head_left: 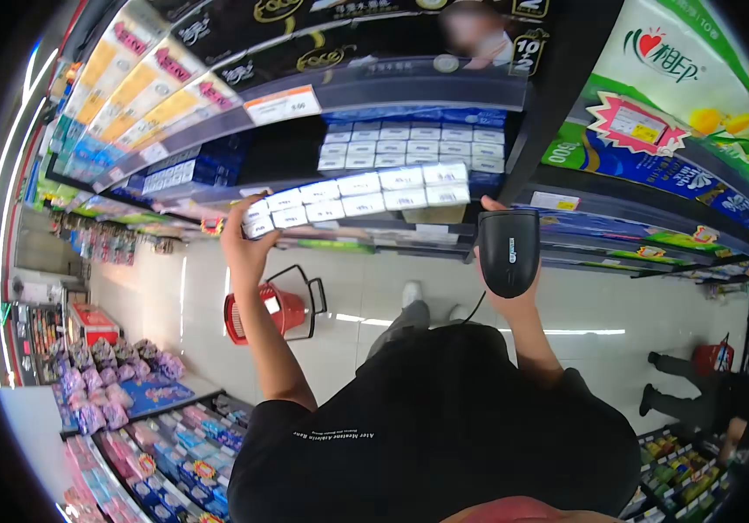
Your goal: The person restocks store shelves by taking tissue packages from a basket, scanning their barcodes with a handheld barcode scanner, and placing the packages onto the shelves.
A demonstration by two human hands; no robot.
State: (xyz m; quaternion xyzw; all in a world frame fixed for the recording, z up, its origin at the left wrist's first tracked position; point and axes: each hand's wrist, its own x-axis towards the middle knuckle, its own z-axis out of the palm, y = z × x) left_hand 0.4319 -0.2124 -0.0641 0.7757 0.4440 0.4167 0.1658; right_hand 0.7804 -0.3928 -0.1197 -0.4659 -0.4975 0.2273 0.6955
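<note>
My left hand (250, 237) grips the left end of a long pack of pocket tissues (357, 197), white with blue edges and stacked in two rows. The pack is held slightly tilted, its right end higher, in front of the shelf. In my right hand (514, 301) is a black barcode scanner (509, 251), with a cable running down from it. The scanner hides most of that hand's fingers. Just behind the held pack, similar tissue packs (409, 146) are stacked on the shelf.
A red shopping basket (274, 312) with a black handle stands on the floor at left. Price labels (280, 105) line the shelf edge. Large green tissue bags (697, 78) hang at upper right. Another person (697, 388) is at the far right near a red basket (714, 358).
</note>
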